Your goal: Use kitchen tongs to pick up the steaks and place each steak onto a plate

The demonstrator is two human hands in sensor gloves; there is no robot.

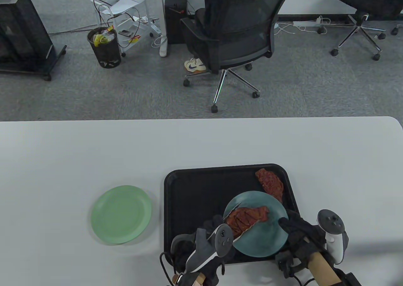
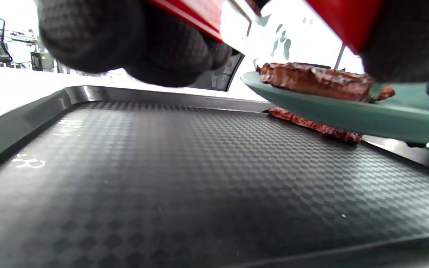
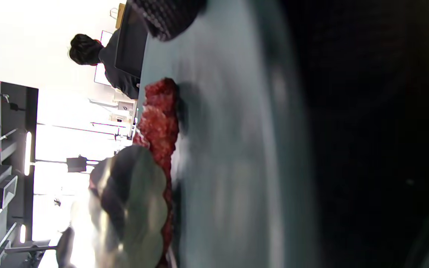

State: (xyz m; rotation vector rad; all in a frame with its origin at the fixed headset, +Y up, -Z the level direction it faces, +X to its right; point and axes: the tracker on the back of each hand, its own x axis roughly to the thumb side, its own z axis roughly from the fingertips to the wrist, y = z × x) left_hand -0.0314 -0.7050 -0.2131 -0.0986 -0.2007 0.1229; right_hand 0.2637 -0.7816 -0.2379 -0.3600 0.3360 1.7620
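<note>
My left hand [image 1: 210,227] grips red-handled metal tongs [image 1: 241,233] at the tray's front edge. The tong tips sit either side of a brown steak [image 1: 247,218] lying on a teal plate [image 1: 267,238]. My right hand [image 1: 288,224] holds that plate by its right rim, lifted above the black tray [image 1: 195,191]. A second steak [image 1: 269,182] lies on the tray's back right, partly under the plate. In the left wrist view the red tong handles [image 2: 199,22] run toward the steak [image 2: 311,80] on the teal plate [image 2: 348,111]. In the right wrist view a scalloped tong tip [image 3: 136,208] lies against the steak [image 3: 160,111].
A light green plate [image 1: 121,215] sits on the white table [image 1: 94,153] left of the tray. Beyond the table's far edge are an office chair [image 1: 233,37] with a seated person, a waste bin [image 1: 104,46] and a wire cart.
</note>
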